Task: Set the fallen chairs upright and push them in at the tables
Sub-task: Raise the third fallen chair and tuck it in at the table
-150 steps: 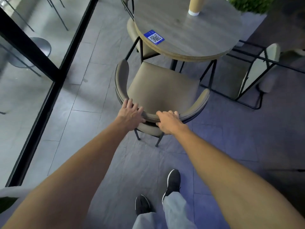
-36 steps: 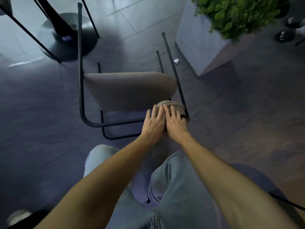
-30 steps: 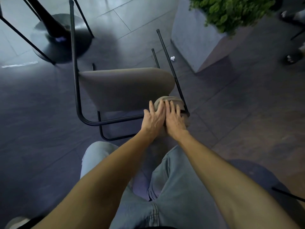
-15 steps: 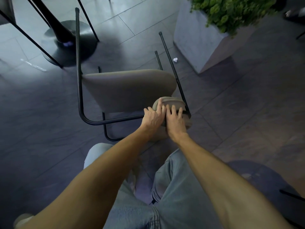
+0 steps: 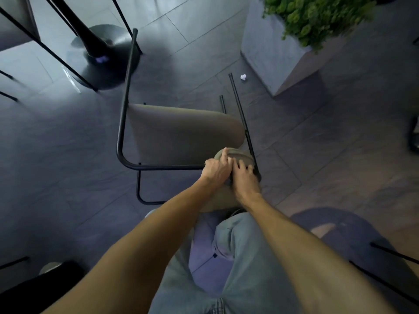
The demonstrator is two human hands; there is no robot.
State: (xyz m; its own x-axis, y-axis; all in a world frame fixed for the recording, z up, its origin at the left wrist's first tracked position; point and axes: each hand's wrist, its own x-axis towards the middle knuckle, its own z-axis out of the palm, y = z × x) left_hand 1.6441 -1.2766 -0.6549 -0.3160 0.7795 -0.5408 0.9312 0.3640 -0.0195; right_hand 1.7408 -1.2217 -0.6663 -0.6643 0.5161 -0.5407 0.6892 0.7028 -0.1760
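A fallen chair (image 5: pixel 181 132) with a beige padded seat and thin black metal legs lies tipped on the dark tiled floor in front of me, its legs pointing away. My left hand (image 5: pixel 216 171) and my right hand (image 5: pixel 244 180) sit side by side, both closed around the curved beige backrest at the chair's near right end. The lower part of the backrest is hidden behind my hands and forearms.
A black round table base (image 5: pixel 106 55) with thin chair legs around it stands at the upper left. A grey square planter (image 5: pixel 272 53) with green foliage stands at the upper right, a crumpled white scrap (image 5: pixel 243 77) beside it. More black legs (image 5: pixel 390 270) show at lower right.
Five seconds ago both hands were on an upright chair at a round table. Over the last second my fingers curled tighter around the fallen chair's backrest, and the backrest end has lifted slightly.
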